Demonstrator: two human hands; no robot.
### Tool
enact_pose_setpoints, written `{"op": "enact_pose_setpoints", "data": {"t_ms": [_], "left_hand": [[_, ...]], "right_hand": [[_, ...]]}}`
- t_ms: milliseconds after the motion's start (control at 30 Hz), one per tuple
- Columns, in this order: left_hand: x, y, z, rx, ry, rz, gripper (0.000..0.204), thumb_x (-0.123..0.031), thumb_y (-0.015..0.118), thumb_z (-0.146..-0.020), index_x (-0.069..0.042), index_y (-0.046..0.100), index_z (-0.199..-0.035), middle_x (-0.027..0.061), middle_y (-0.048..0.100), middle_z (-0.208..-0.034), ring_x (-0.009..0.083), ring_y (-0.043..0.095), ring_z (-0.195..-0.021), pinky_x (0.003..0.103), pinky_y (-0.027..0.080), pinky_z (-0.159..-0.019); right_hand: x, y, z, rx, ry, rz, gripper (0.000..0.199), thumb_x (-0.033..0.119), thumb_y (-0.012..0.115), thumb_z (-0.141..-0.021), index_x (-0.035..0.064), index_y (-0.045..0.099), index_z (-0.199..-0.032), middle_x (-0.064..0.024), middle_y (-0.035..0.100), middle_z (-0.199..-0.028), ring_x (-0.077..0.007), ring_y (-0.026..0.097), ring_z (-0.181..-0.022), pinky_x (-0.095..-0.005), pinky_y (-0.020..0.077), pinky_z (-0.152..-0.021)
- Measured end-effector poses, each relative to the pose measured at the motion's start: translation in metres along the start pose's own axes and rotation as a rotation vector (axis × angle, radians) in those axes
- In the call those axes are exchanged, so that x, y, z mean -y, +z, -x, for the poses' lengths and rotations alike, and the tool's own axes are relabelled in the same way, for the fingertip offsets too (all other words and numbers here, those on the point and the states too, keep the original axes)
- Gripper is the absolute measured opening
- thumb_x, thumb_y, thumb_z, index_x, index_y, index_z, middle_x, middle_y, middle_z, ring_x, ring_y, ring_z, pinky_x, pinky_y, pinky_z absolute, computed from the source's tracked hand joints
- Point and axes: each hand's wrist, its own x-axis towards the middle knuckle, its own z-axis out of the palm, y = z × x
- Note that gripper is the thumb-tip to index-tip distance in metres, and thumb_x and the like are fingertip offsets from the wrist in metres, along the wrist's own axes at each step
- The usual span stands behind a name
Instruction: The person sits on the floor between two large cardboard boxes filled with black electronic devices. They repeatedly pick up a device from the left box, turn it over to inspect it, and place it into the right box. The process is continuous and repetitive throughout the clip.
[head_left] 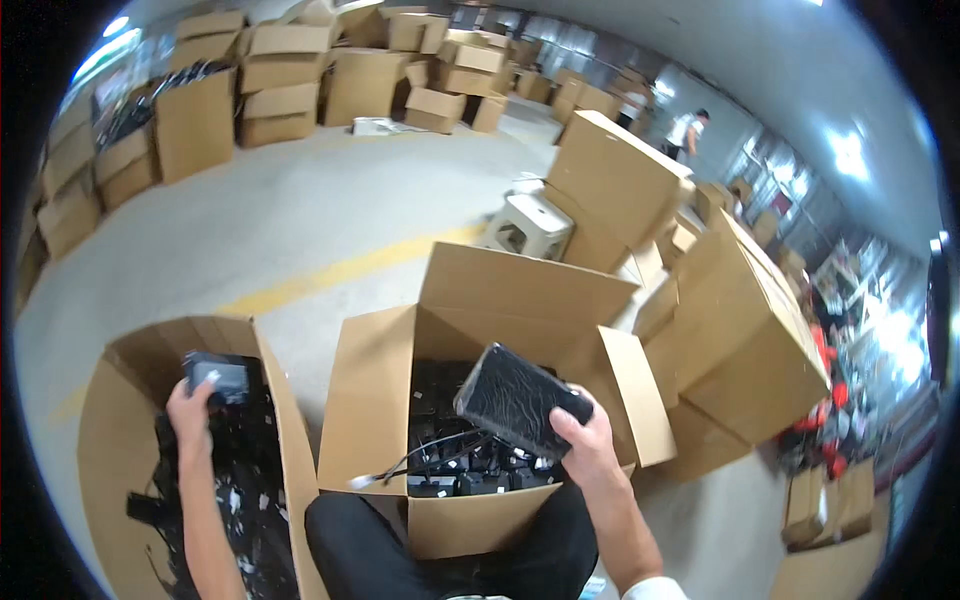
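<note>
My left hand (190, 408) grips a small black box-shaped device (228, 377) with a grey face, above the left carton (108, 440). That carton holds many black devices (245, 500) with small white labels or plugs among them. In my right hand (588, 440) is a larger flat black device (515, 398), wrinkled and shiny as if wrapped in film, tilted over the middle carton (364, 400). Black cables (440, 450) with a white plug hang across the opening below it. More black units (475, 482) lie inside the middle carton, partly hidden by the held one.
The middle carton stands between my knees with flaps spread. To its right are big stacked cartons (740, 340). A white plastic stool (530, 225) stands beyond it. Stacked cartons (290, 85) line the back. Another person (686, 132) stands far off. A yellow line (340, 272) crosses the floor.
</note>
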Motion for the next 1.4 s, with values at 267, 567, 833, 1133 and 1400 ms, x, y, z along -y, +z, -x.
{"op": "enact_pose_setpoints", "data": {"t_ms": [267,567,833,1133,1400], "left_hand": [[-0.238,0.083,0.177,0.429,0.161,0.415,0.032,-0.016,0.071,-0.097,0.002,0.060,-0.122,0.0072,0.069,-0.112,0.0133,0.065,-0.100,0.030,0.053,-0.093],[-0.190,0.169,0.275,0.581,0.249,0.256,0.055,-0.033,0.072,-0.099,0.004,0.053,-0.135,0.0081,0.064,-0.123,0.0143,0.060,-0.111,0.030,0.047,-0.101],[-0.206,0.197,0.299,0.901,0.042,0.167,0.057,-0.026,0.086,-0.086,0.004,0.059,-0.126,0.0109,0.069,-0.116,0.0186,0.065,-0.108,0.034,0.050,-0.099],[-0.207,0.203,0.313,0.896,0.220,-0.117,0.068,-0.024,0.087,-0.084,0.002,0.052,-0.135,0.0110,0.067,-0.117,0.0190,0.064,-0.108,0.036,0.050,-0.101],[-0.215,0.245,0.304,0.639,0.783,-0.095,0.066,-0.035,0.081,-0.091,0.002,0.051,-0.137,0.0110,0.060,-0.119,0.0191,0.062,-0.106,0.032,0.051,-0.094]], "right_hand": [[-0.007,0.084,-0.010,0.086,-0.192,-0.158,0.029,0.021,0.068,-0.102,-0.0004,0.061,-0.120,-0.0037,0.068,-0.107,-0.0106,0.063,-0.094,-0.0282,0.0531,-0.087],[0.008,0.069,0.064,0.159,-0.262,-0.074,0.072,0.041,0.079,-0.091,-0.0028,0.044,-0.135,-0.0090,0.060,-0.117,-0.0161,0.059,-0.110,-0.0315,0.0490,-0.100],[-0.006,0.009,0.090,0.094,-0.293,-0.100,0.052,0.027,0.080,-0.091,-0.0015,0.050,-0.122,-0.0071,0.062,-0.110,-0.0129,0.060,-0.101,-0.0296,0.0518,-0.091],[-0.022,-0.010,0.078,0.108,-0.156,-0.288,0.056,0.050,0.067,-0.097,0.0006,0.054,-0.121,-0.0032,0.061,-0.101,-0.0101,0.057,-0.098,-0.0274,0.0484,-0.090],[-0.002,0.008,0.046,-0.186,-0.298,-0.322,0.042,0.041,0.056,-0.102,-0.0012,0.061,-0.106,0.0003,0.054,-0.094,-0.0082,0.047,-0.090,-0.0253,0.0413,-0.082]]}}
